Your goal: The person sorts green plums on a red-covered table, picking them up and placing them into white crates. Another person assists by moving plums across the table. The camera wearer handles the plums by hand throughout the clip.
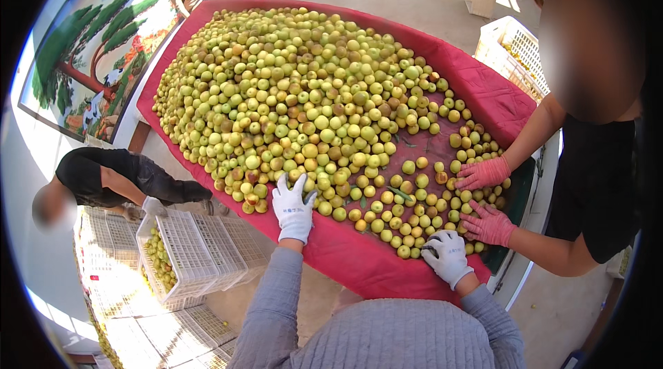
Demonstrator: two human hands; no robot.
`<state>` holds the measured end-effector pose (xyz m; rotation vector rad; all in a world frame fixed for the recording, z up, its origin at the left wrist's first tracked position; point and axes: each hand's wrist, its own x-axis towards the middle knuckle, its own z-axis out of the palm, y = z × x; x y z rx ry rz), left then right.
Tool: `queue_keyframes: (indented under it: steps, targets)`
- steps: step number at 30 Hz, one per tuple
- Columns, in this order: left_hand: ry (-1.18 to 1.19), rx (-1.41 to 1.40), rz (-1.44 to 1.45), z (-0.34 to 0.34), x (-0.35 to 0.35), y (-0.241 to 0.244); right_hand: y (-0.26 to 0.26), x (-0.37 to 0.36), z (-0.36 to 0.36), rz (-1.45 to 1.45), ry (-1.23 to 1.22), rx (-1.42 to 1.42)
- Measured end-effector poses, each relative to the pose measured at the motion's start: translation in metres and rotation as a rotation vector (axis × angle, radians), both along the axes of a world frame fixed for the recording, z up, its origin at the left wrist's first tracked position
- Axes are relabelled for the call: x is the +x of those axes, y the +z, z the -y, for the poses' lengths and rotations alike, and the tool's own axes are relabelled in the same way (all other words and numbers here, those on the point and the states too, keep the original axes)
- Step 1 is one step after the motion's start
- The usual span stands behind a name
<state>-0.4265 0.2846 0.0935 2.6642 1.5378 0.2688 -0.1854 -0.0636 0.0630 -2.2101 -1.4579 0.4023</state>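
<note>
A large heap of yellow-green, brown-blotched fruit (279,89), apparently fresh jujubes, lies on a red cloth (357,260) with raised padded edges. My left hand (293,209), in a white knit glove with dark fingertips, rests at the heap's near edge, fingers spread and touching fruit. To the right, my right hand (448,256), gloved the same way, lies over the cloth's near edge beside loose fruit (414,231). Its thumb and fingers are apart, and I see nothing gripped in it. Part of its palm side is hidden.
A co-worker's pink-gloved hands (487,198) press among the fruit at the right end, near a dark green surface (510,234). At left, another person (114,177) bends over a white plastic crate (181,250) of fruit. More crates (513,53) stand beyond. Small leaves (400,193) lie on the cloth.
</note>
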Motion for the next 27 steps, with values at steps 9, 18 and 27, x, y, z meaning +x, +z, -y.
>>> queue_keyframes:
  steps: [9,18,27]
  targets:
    - [-0.515,-0.409,0.075,0.024,0.074,-0.016,0.01,0.008,0.012,0.076,-0.107,-0.146]
    - [-0.162,-0.259,-0.216,0.038,0.09,-0.028,0.018,-0.006,0.019,0.157,-0.261,0.015]
    - [-0.344,-0.158,0.41,0.002,0.134,-0.038,0.008,-0.016,-0.075,-0.266,-0.17,0.264]
